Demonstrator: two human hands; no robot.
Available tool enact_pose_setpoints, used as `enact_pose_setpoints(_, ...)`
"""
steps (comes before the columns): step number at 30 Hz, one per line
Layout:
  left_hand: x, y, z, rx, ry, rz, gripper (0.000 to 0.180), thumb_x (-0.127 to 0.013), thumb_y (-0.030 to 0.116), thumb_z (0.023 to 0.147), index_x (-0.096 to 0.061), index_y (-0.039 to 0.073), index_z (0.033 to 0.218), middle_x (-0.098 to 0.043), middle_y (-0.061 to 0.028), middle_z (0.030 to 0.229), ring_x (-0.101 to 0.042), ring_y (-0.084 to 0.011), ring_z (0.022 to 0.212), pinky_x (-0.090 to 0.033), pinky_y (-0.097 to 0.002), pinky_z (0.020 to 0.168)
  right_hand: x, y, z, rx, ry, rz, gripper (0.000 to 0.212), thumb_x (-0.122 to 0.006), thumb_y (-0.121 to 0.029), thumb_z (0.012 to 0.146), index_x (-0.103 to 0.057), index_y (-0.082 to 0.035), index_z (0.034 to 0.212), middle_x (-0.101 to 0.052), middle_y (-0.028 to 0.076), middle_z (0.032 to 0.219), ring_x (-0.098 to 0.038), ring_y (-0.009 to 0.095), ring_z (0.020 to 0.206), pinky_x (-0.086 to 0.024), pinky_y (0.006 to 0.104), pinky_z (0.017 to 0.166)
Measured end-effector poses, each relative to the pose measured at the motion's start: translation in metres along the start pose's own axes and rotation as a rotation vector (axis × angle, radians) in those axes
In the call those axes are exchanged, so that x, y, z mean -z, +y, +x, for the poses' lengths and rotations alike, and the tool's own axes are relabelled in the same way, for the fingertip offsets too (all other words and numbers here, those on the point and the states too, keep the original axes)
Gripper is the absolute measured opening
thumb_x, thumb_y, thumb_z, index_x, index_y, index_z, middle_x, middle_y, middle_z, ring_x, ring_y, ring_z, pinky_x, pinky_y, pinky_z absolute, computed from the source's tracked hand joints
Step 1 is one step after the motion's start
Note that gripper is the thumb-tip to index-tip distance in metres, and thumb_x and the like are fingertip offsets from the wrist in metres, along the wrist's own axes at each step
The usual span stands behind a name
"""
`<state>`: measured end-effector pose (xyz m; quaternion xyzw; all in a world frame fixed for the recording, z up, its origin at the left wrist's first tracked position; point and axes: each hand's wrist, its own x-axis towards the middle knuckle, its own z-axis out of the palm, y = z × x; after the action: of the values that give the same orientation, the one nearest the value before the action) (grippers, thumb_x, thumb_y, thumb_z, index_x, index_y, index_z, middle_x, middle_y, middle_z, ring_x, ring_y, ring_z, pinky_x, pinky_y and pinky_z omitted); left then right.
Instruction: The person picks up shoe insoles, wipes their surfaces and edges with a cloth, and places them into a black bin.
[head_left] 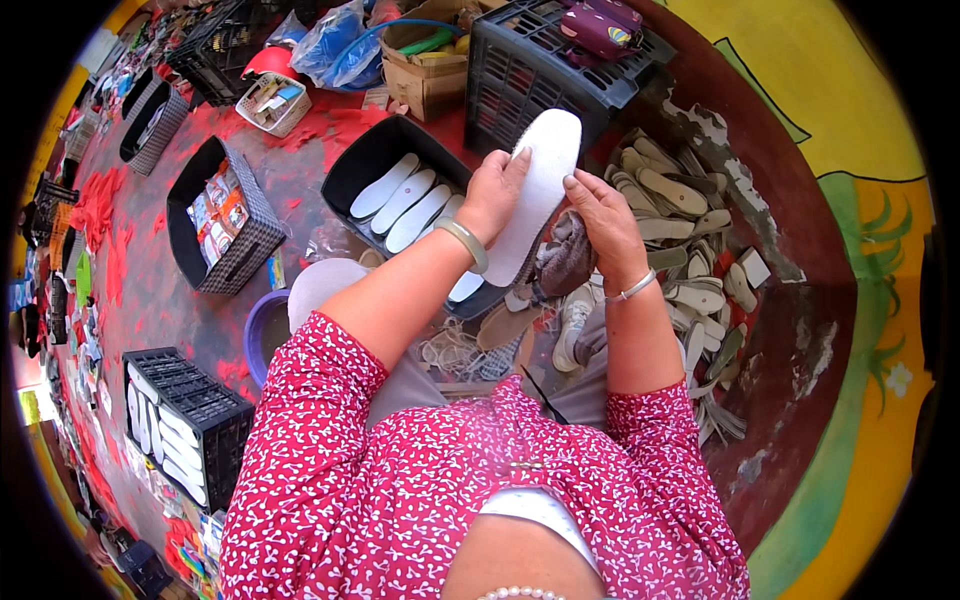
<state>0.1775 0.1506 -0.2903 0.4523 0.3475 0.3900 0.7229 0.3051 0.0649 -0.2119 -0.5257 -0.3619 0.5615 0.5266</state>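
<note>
A white fleecy insole (548,150) is held upright in front of me, its toe end pointing away. My left hand (495,200), with a pale bangle on its wrist, grips the insole's left edge, thumb on its face. On the other edge, my right hand (608,222) pinches with its thumb; most of its fingers are behind. A dark greyish-brown cloth (566,258) is bunched below the right palm; whether that hand holds it I cannot tell. Beyond my left forearm, a black basket (345,140) contains several white insoles (408,208). A light sneaker (573,325) lies below the cloth.
Loose soles and insoles (680,200) are heaped along the wall at right. Ahead stands a dark plastic crate (520,75) with a maroon bag (603,28) on top. At left are a purple basin (256,335), a woven basket (250,245) of packets and a black crate (222,425) of insoles.
</note>
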Motion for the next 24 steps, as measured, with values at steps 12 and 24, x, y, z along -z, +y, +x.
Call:
enact_pose_setpoints(12, -0.006, 0.001, -0.003, -0.283, -0.141, 0.24, 0.042, -0.053, 0.029, 0.091, -0.042, 0.002, 0.121, -0.058, -0.0223, 0.107, -0.059, -0.0284, 0.099, -0.044, -0.0349, 0.085, 0.011, 0.016, 0.004, 0.11, 0.168, -0.167, 0.024, -0.05, -0.014, 0.092, -0.058, 0.004, 0.106, -0.062, 0.004, 0.091, -0.055, 0.009, 0.082, -0.045, 0.0243, 0.076)
enact_pose_setpoints(24, 0.005, 0.051, -0.024, -0.101, -0.614, 0.413, 0.03, -0.054, 0.014, 0.091, -0.048, 0.006, 0.12, -0.058, -0.0039, 0.106, -0.051, -0.0088, 0.097, -0.042, -0.0262, 0.086, 0.052, -0.033, -0.01, 0.086, -0.006, -0.203, 0.043, -0.062, -0.011, 0.085, -0.05, 0.005, 0.122, -0.059, 0.006, 0.109, -0.054, 0.012, 0.098, -0.042, 0.0241, 0.087)
